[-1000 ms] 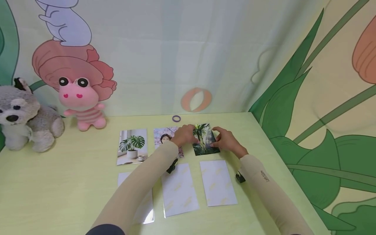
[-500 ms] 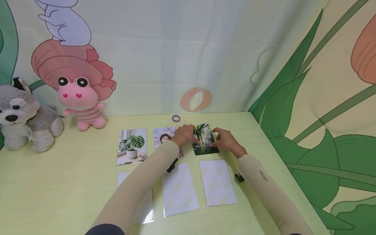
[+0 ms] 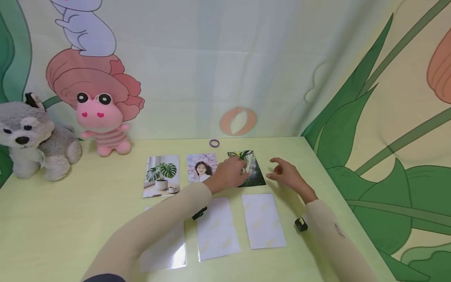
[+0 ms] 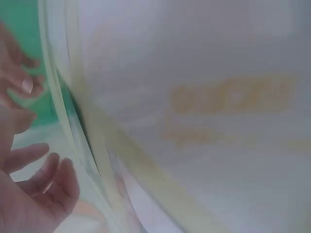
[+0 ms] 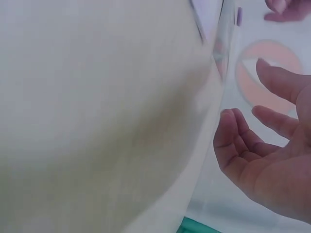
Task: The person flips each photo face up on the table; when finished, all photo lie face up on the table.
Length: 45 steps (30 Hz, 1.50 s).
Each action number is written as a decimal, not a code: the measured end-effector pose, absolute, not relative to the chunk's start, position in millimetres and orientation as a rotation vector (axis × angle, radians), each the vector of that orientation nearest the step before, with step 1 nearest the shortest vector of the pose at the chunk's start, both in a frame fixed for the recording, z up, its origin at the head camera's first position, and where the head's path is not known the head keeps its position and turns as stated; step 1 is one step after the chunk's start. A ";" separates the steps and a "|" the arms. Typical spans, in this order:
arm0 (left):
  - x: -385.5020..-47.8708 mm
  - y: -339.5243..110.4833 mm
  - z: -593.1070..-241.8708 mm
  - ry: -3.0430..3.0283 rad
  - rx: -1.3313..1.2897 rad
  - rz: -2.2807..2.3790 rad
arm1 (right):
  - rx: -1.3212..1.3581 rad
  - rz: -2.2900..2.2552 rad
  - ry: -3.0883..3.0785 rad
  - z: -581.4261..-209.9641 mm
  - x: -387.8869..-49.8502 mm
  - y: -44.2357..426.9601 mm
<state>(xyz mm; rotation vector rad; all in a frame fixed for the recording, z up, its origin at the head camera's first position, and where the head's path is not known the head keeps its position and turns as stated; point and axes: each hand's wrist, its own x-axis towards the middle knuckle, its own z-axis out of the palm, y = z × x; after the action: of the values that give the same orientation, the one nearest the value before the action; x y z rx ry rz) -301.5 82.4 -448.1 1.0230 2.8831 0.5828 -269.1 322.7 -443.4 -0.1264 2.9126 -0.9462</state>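
Observation:
Three photo cards lie in a row on the table: a potted monstera photo (image 3: 161,166), a portrait photo (image 3: 193,162) and a dark photo of a green plant (image 3: 258,178). My left hand (image 3: 228,173) is over the left part of the dark photo and hides some of it; contact cannot be told. In the left wrist view, that hand (image 4: 41,194) has loosely bent fingers with nothing between them. Off the dark photo's right edge, my right hand (image 3: 287,173) hovers apart from it. The right wrist view shows the right hand (image 5: 272,150) with relaxed, bare fingers.
Nearer me lie three pale sheets: a left sheet (image 3: 165,252) partly under my left sleeve, a middle sheet (image 3: 218,231) and a right sheet (image 3: 264,221). A purple ring (image 3: 214,143) sits at the back. A plush dog (image 3: 42,137) and pink plush toy (image 3: 105,125) stand left.
My right hand has moved right, away from the dark photo's edge. My left hand has shifted slightly right and down over that photo, uncovering more of the portrait. The view has turned slightly.

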 end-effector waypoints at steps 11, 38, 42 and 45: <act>-234.2 75.7 -448.6 2.784 1.423 0.191 | -0.193 -0.923 2.845 -443.7 -232.6 331.2; -189.4 59.2 -457.3 2.416 1.694 0.039 | -0.553 -0.874 2.841 -449.8 -197.4 317.7; -189.5 60.1 -457.3 2.415 1.693 0.037 | -0.402 -0.846 2.828 -451.4 -202.7 314.5; -189.2 60.7 -457.2 2.412 1.693 0.032 | -0.324 -0.874 2.807 -453.0 -206.1 313.9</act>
<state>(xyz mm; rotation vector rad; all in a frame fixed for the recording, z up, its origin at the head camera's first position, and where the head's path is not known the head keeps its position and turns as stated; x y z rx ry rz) -189.2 60.7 -457.2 1.6934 2.4124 0.0325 -206.1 313.9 -453.0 -0.3236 2.8065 -0.8743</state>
